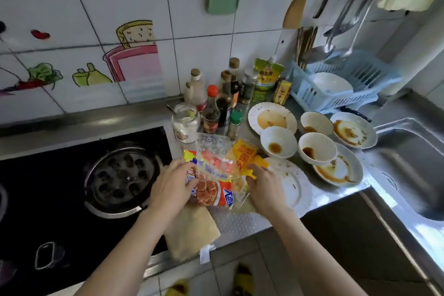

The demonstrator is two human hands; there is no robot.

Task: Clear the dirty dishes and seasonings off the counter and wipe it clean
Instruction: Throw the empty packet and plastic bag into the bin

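A pile of seasoning packets lies on the steel counter by the stove. My left hand grips the pile's left side over a red and orange packet. My right hand holds its right side beside a yellow packet. Behind the pile stand several sauce bottles and a glass jar. Right of the pile sit dirty dishes: a white plate touching my right hand, two stained bowls, and sauce-smeared plates.
A black gas stove with a burner fills the left. A blue dish rack holding a white bowl stands at the back right. A steel sink lies to the right. A beige cloth hangs over the counter's front edge.
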